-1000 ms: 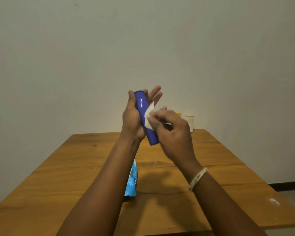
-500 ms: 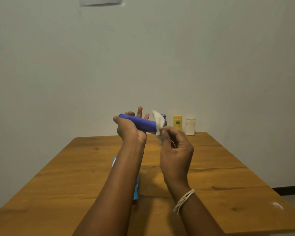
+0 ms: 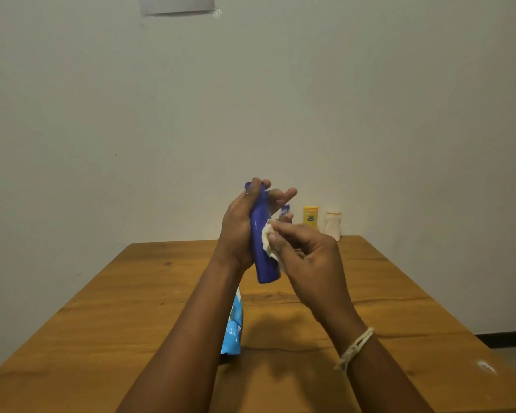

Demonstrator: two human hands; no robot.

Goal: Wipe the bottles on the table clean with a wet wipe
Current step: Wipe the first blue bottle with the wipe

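The wooden desk [image 3: 131, 308] carries a blue wipe pack [image 3: 233, 326] at 6 o'clock of the raised blue bottle [image 3: 264, 248]. The left hand [image 3: 240, 231] fingers wrap the near-upright bottle above the desk; the right hand [image 3: 310, 254] fingers pinch a white wet wipe [image 3: 268, 238] against its 3 o'clock side
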